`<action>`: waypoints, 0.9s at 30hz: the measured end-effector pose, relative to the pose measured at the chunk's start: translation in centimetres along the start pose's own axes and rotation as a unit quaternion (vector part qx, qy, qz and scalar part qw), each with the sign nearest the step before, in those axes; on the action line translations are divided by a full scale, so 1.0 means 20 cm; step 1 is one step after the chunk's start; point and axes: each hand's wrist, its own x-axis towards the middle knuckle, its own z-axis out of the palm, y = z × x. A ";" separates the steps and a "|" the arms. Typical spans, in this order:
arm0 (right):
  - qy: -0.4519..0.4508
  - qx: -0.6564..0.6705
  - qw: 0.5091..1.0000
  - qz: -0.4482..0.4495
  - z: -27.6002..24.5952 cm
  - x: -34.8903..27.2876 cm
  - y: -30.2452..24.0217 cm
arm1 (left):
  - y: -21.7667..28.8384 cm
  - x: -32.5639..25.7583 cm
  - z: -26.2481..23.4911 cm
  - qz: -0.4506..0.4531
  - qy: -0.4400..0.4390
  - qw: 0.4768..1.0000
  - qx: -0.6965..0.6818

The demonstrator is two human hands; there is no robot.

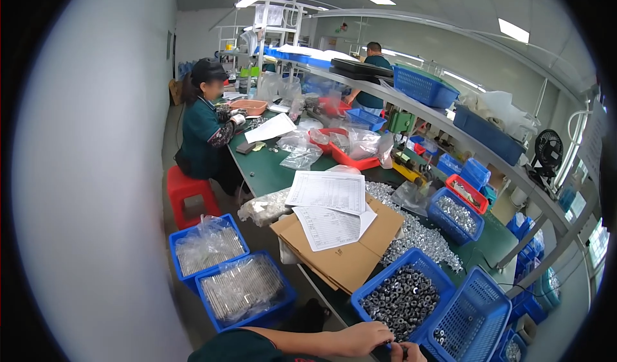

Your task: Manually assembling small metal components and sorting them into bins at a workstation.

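Beside a full bin and blue basket, left hand and right hand sit close, grip unclear.

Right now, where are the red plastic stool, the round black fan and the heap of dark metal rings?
Red plastic stool (186, 181): head view, seat.
Round black fan (548, 148): head view, grille.
Heap of dark metal rings (400, 303): head view, its middle.

Rings in basket, hands apparently before it
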 end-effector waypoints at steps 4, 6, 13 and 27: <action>0.020 0.016 0.999 0.034 -0.01 -0.01 -0.02 | 0.02 0.00 0.03 0.001 0.006 1.000 0.002; 0.022 0.043 0.996 0.070 -0.04 0.02 -0.05 | 0.00 0.02 0.05 0.015 0.024 0.999 0.015; 0.221 0.060 0.966 0.117 -0.16 -0.15 0.12 | 0.06 0.49 0.09 0.130 0.032 0.989 0.064; 0.133 0.098 0.976 0.143 -0.18 -0.30 0.08 | -0.13 1.12 0.59 0.092 -0.344 0.867 0.349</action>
